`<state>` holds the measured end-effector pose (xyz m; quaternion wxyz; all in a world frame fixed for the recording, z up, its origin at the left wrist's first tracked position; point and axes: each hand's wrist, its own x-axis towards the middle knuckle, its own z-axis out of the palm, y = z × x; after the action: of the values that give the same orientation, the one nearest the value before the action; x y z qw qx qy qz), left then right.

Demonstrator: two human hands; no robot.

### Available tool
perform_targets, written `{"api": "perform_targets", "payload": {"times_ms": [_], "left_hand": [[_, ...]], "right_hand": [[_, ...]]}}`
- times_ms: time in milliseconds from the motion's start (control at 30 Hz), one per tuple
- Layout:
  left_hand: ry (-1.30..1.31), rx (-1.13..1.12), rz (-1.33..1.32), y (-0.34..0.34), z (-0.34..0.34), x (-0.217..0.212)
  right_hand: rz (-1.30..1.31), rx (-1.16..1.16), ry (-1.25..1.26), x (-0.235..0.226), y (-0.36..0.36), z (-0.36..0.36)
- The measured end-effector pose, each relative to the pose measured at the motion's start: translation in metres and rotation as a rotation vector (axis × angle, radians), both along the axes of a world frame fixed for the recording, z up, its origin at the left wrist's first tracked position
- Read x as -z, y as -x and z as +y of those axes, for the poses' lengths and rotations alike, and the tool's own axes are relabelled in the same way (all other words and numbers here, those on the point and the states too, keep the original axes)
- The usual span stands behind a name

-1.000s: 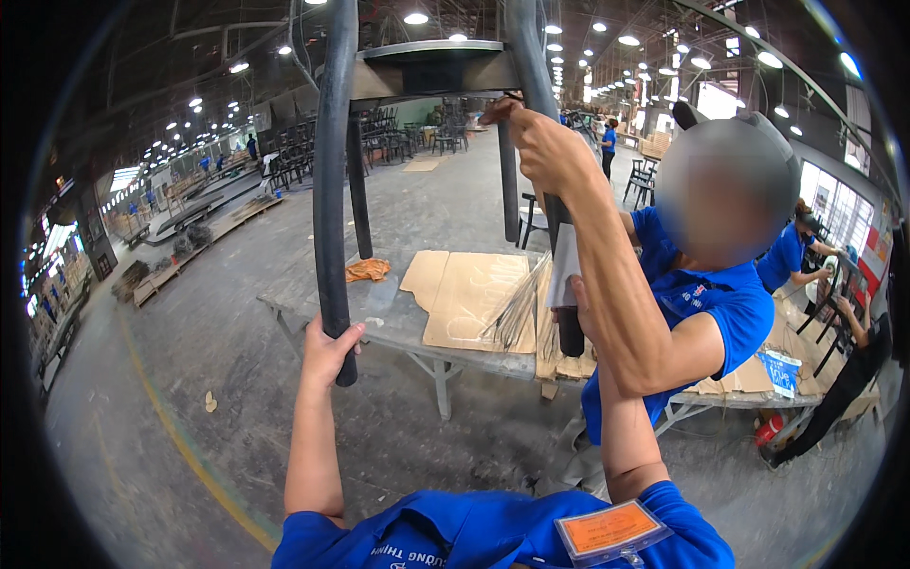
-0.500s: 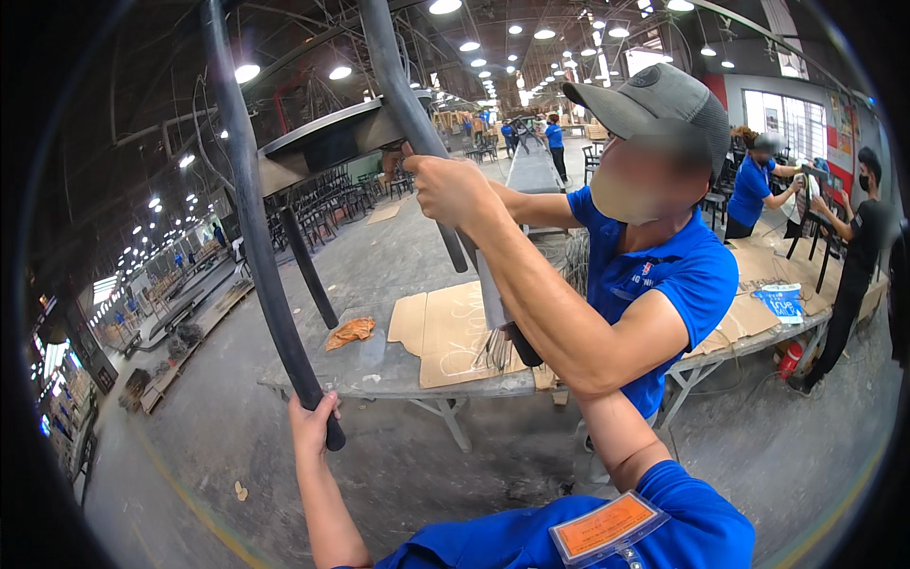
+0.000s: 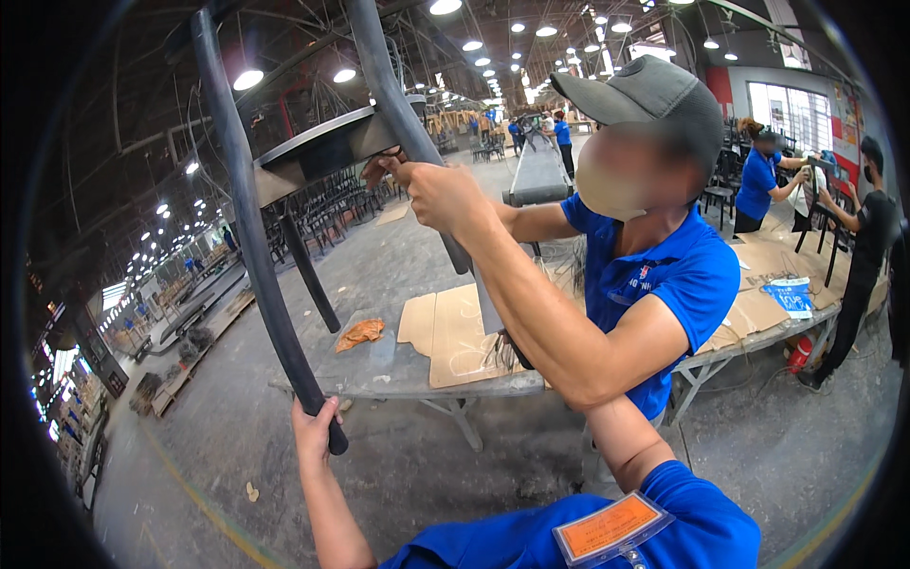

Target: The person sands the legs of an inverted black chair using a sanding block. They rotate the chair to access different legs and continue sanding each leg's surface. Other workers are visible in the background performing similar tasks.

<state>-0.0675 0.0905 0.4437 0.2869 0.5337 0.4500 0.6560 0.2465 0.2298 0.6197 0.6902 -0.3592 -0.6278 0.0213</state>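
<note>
A black chair [image 3: 327, 142] is held raised and tilted on the left, its top cut off by the picture's rim. My left hand [image 3: 316, 427] is closed around the lower end of its long left leg [image 3: 270, 275]. From the lower right my right forearm [image 3: 621, 441] reaches up behind a co-worker's bent arm, which hides my right hand. The co-worker's hands [image 3: 441, 194] are at another chair leg [image 3: 384, 76], just below the seat. What their fingers work on is too small to make out.
Ahead stands a grey table [image 3: 398, 379] with cardboard [image 3: 445, 332] and an orange-brown cloth [image 3: 360, 334] on it. The co-worker in a blue shirt [image 3: 654, 275] is close on my right. Farther right, two people handle a chair at a cardboard-covered table [image 3: 749, 322]. A conveyor [image 3: 540, 175] runs back.
The co-worker's fingers have shifted slightly left at the chair leg, and their head has tipped a little. My left hand keeps its hold. The view has moved slightly.
</note>
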Motion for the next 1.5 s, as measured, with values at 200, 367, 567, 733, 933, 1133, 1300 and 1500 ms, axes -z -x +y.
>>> {"api": "perform_targets", "payload": {"times_ms": [200,367,567,733,933,1133,1300,1500], "left_hand": [[-0.017,0.015,0.005,0.004,0.006,0.01],[0.007,-0.012,-0.01,0.008,0.005,0.016],[-0.009,-0.005,-0.026,0.012,0.003,0.019],[-0.011,-0.021,-0.028,0.01,-0.001,0.017],[0.015,-0.033,-0.009,0.008,-0.004,0.012],[-0.017,-0.061,0.006,0.016,-0.01,0.014],[-0.012,-0.058,-0.008,0.015,-0.017,0.022],[-0.03,-0.09,-0.027,-0.001,-0.022,0.028]], "right_hand": [[-0.002,-0.011,-0.003,0.001,0.002,-0.001],[-0.004,-0.018,-0.003,0.004,0.004,-0.004],[-0.009,-0.022,-0.011,0.004,0.009,-0.006],[-0.01,-0.029,-0.012,0.002,0.013,-0.005],[-0.01,-0.033,-0.016,-0.003,0.016,-0.008],[-0.014,-0.058,-0.027,0.0,0.021,-0.007],[-0.002,-0.14,-0.028,0.04,0.003,-0.019],[0.007,-0.331,0.205,0.154,-0.046,-0.066]]}}
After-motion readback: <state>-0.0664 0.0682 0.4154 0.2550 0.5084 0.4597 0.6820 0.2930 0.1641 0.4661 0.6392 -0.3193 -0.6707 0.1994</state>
